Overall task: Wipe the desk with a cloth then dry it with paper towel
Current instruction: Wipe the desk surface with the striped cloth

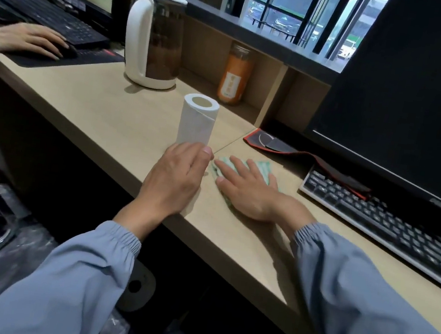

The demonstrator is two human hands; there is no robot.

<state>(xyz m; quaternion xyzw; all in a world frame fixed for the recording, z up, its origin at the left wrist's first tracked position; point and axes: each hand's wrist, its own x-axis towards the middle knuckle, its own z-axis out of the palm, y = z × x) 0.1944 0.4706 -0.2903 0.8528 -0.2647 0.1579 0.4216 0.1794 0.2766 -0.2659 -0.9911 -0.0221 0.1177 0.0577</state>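
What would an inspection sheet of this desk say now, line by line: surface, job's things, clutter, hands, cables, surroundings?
Surface: light wooden desk, with a seam running between the two hands.
Job's things: green-striped cloth lies flat; paper towel roll stands upright to its left.
Clutter: white kettle, orange bottle in the back niche, keyboard, red-edged mat.
Hands: right hand lies flat on the cloth; left hand is at the roll's base, grip unclear.
Cables: nothing seen.
Surroundings: dark monitor, window behind, another person's hand on a mouse.
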